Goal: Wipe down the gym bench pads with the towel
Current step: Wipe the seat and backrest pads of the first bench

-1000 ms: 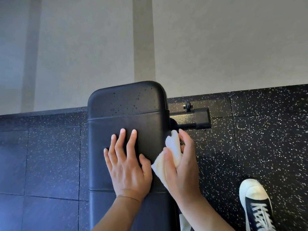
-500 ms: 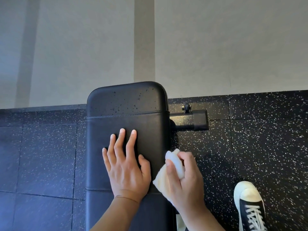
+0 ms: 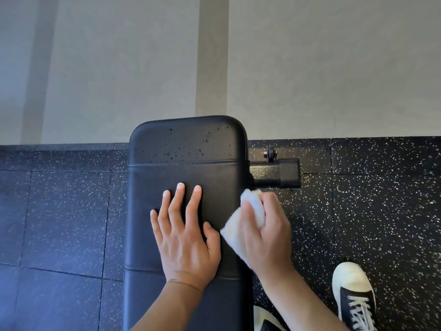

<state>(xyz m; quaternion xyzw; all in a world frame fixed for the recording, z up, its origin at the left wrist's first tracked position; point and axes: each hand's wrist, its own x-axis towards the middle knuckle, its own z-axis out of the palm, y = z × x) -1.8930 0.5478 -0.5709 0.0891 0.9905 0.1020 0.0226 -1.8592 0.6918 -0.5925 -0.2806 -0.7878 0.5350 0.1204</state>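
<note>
Head view, left to right. Dark rubber floor tiles (image 3: 59, 223) flecked with white run along the foot of a pale wall (image 3: 119, 68). The black bench pad (image 3: 186, 173) extends lengthwise away from the person toward the wall; a stitched seam crosses it near its far end, and the panel beyond that seam carries small dark specks. The left hand (image 3: 186, 237) lies palm-down on the pad's middle panel, fingers straight and slightly spread, its grip released and holding nothing. At the pad's right edge, the right hand (image 3: 265, 232) has its grip clenched around the towel (image 3: 250, 216), a small white bunched cloth; thumb and fingers curl over it, and a loose corner pokes out toward the pad's top surface. The towel sits against the pad's right side, just nearer than the black metal frame bar (image 3: 276, 173) that projects sideways from under the pad, with a small wheel (image 3: 272, 154) behind it. At the lower right, a black-and-white laced sneaker (image 3: 353, 297) stands on the floor.
</note>
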